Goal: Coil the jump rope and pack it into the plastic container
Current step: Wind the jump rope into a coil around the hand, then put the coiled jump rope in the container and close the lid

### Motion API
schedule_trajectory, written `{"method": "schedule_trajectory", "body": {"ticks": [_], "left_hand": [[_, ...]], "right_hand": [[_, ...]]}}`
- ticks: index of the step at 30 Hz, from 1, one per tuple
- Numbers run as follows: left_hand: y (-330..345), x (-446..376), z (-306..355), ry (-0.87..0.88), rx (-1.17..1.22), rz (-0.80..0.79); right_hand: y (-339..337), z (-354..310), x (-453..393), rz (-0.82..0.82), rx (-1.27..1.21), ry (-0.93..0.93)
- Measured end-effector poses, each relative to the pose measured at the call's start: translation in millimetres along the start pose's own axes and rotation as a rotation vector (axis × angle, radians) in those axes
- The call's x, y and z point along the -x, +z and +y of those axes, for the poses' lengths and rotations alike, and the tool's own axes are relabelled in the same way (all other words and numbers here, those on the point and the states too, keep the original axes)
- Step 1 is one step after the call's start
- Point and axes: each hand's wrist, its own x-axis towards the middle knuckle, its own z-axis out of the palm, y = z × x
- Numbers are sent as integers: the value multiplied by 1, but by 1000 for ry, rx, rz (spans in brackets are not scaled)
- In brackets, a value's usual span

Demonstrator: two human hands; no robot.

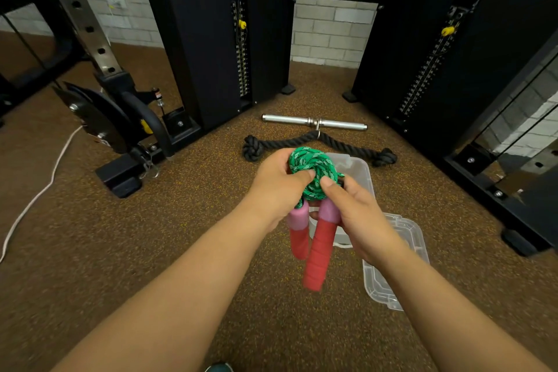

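Observation:
The jump rope (pixel 314 169) has a green braided cord wound into a tight bundle, and its two red and pink handles (pixel 320 251) hang down below it. My left hand (pixel 280 187) grips the bundle from the left with the thumb pressed on the cord. From the right, my right hand (pixel 356 214) holds the bundle and the top of one handle. Both hands are above the clear plastic container (pixel 359 172), which sits open on the floor, mostly hidden behind them. Its clear lid (pixel 401 251) lies on the floor just in front of it, to the right.
A black thick rope attachment (pixel 320 142) and a metal bar handle (pixel 314 121) lie on the speckled brown floor beyond the container. Black cable machine towers (pixel 211 39) stand behind on both sides. A weight plate (pixel 90 115) and white cord (pixel 39 190) are at the left.

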Motion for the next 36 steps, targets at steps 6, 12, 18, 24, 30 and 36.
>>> {"method": "schedule_trajectory", "body": {"ticks": [6,12,18,24,30,36], "left_hand": [[0,-3,4,15,71,-31],[-4,-12,-1,-99,310,-45],[8,-41,-11,-210,434,26],[43,-102,-42,-248,342,10],[70,-176,-68,-244,130,-95],[103,-247,-105,-193,-18,-85]], "right_hand": [[-7,0,-1,-65,99,-14],[-24,14,-3,-267,179,163],[-38,45,-14,-291,136,251],[-79,74,-33,-156,98,297],[-114,108,-81,42,176,285],[-119,154,-138,223,190,269]]}}
